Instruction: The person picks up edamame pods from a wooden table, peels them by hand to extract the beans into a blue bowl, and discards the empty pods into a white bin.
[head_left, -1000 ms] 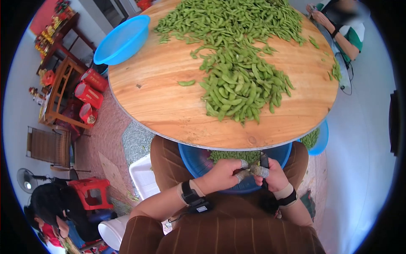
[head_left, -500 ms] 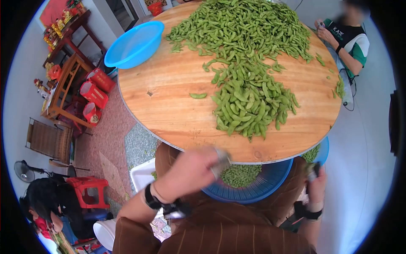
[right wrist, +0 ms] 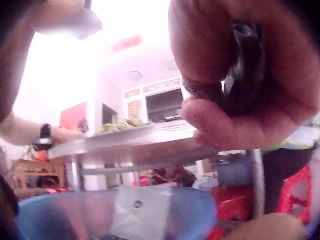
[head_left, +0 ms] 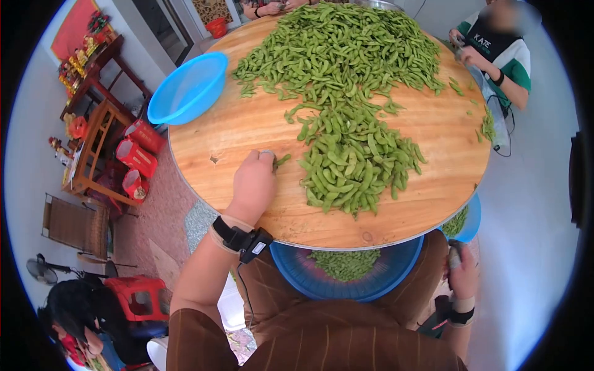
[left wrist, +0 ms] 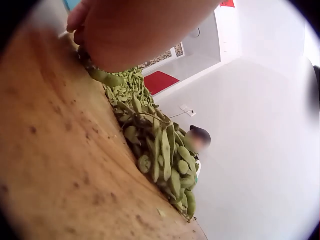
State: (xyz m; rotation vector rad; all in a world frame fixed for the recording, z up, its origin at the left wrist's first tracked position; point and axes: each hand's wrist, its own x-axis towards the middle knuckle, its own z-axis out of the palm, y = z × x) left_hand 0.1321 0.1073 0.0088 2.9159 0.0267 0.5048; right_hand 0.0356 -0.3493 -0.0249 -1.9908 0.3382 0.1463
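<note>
My left hand (head_left: 255,182) reaches over the wooden table (head_left: 247,136) and pinches a lone green edamame pod (head_left: 282,161) at the fingertips. The left wrist view shows that pod (left wrist: 106,77) just beneath the hand, close over the wood. To its right lies a small heap of edamame pods (head_left: 359,167), joined to a larger pile (head_left: 352,49) behind. Low at the right, beside my thigh, my right hand (head_left: 463,275) curls round a glossy black handle (right wrist: 245,62); the rest of that tool is hidden in the fist. Grey wrapping (head_left: 455,258) covers my right thumb.
A blue basin (head_left: 288,272) with small green beans sits on my lap, under the table edge. An empty light-blue basin (head_left: 189,89) stands at the table's left rim; another blue basin (head_left: 473,219) with green contents is at right. A person (head_left: 495,49) sits across at right.
My hands, together over the lap basin at first, have parted. The left has moved up onto the table to the lone pod; the right has gone out to the right with the black-handled tool.
</note>
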